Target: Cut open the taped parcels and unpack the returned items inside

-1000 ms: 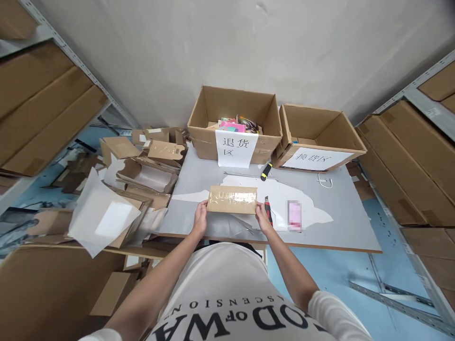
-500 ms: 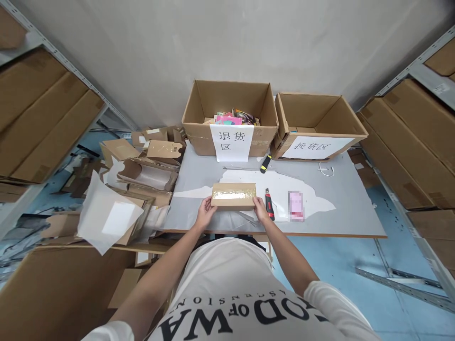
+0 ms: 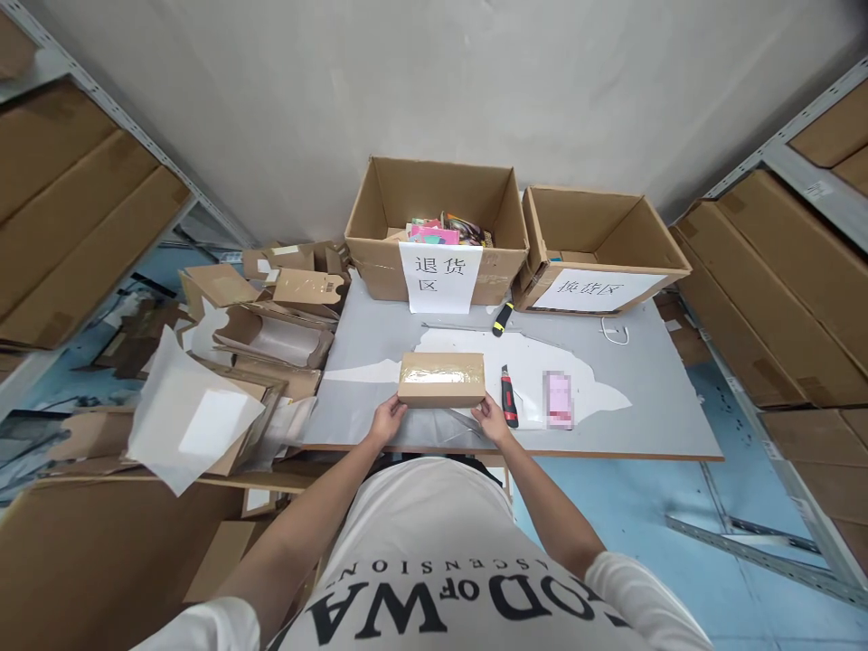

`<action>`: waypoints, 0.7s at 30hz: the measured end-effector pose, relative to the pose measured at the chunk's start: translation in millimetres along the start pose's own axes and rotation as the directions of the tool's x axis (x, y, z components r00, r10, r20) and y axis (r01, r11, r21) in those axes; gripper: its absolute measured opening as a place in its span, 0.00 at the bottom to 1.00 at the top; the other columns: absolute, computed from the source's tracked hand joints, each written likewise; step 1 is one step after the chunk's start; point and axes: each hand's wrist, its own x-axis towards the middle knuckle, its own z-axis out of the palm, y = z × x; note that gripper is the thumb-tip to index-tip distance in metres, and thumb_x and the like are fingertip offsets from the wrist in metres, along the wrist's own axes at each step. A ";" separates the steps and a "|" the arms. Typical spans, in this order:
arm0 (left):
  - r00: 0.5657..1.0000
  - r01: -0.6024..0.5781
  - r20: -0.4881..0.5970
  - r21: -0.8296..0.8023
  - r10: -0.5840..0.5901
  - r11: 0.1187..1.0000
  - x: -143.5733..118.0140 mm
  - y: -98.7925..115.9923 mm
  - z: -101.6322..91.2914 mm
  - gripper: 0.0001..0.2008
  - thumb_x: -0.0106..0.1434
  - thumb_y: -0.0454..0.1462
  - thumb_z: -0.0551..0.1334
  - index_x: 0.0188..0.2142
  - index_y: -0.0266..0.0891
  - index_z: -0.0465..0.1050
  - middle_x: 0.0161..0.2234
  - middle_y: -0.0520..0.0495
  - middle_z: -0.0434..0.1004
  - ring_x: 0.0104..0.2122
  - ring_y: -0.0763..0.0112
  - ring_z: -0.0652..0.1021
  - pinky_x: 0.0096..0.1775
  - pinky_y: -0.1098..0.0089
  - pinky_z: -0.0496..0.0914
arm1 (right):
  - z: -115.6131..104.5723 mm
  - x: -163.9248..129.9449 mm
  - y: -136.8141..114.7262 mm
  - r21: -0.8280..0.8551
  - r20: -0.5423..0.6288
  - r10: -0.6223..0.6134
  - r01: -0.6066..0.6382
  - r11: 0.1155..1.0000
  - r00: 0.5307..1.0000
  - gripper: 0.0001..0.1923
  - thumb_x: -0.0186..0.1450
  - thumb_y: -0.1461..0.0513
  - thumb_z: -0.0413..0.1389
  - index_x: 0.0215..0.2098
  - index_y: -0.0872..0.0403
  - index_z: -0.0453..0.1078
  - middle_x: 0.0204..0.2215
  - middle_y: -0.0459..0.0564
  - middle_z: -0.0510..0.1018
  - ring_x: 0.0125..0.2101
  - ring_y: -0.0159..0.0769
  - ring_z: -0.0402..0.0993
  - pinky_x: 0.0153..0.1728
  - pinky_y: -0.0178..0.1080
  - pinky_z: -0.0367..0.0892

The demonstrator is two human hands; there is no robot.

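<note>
Person's shirt (image 3: 434,561): white with dark lettering, nearest the camera, both bare forearms reaching forward from it.
Left hand (image 3: 386,421): at the near left corner of the taped parcel, fingertips touching its near edge; the grip is loosely spread against the cardboard, not closed round it.
Right hand (image 3: 492,419): at the near right corner of the same parcel, fingers likewise spread and touching the edge, nothing pinched.
Taped parcel (image 3: 441,379): a flat brown cardboard box with shiny clear tape along its top, lying flat on the table just past the near edge, between the two hands.
Table (image 3: 651,416): grey top with a torn white patch around the parcel.
Red knife (image 3: 507,407): red-and-black utility knife lying just right of the parcel, near the right hand.
Pink item (image 3: 559,400): blurred, lying right of the knife.
Yellow cutter (image 3: 503,318): black and yellow, further back, in front of the boxes.
Left carton (image 3: 434,194): open, paper sign on its front, colourful items inside.
Right carton (image 3: 597,231): open beside it, also with a sign.
Scrap cardboard (image 3: 271,334): heaped left of the table.
</note>
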 end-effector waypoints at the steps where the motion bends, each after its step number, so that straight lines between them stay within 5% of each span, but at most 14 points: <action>1: 1.000 -0.009 -0.004 0.008 0.009 1.000 0.3 1.0 0.3 0.20 0.48 0.40 0.69 0.42 0.38 0.74 0.50 0.40 0.76 0.57 0.52 0.69 0.62 0.52 0.54 | 1.5 0.7 -3.4 0.016 0.007 0.014 -0.014 1.000 1.000 0.34 0.60 0.55 0.51 0.63 0.56 0.56 0.56 0.58 0.71 0.55 0.40 0.68 0.54 0.50 0.63; 13: 0.988 -0.145 -0.047 0.027 0.146 0.989 -4.7 48.1 1.3 0.21 0.51 0.39 0.68 0.46 0.39 0.76 0.52 0.45 0.75 0.54 0.54 0.72 0.61 0.53 0.58 | -31.2 20.4 -75.0 -0.212 -0.144 0.090 -0.119 0.970 0.985 0.23 0.63 0.51 0.52 0.49 0.54 0.74 0.44 0.55 0.80 0.44 0.47 0.77 0.47 0.46 0.69; 21: 0.993 -0.109 -0.042 -0.051 0.107 0.993 8.9 37.6 1.7 0.27 0.47 0.40 0.70 0.48 0.35 0.74 0.53 0.38 0.73 0.55 0.52 0.72 0.59 0.53 0.61 | -26.6 31.3 -64.9 -0.339 -0.181 0.146 -0.201 0.919 0.973 0.23 0.62 0.46 0.51 0.37 0.54 0.79 0.35 0.56 0.82 0.39 0.48 0.79 0.41 0.45 0.71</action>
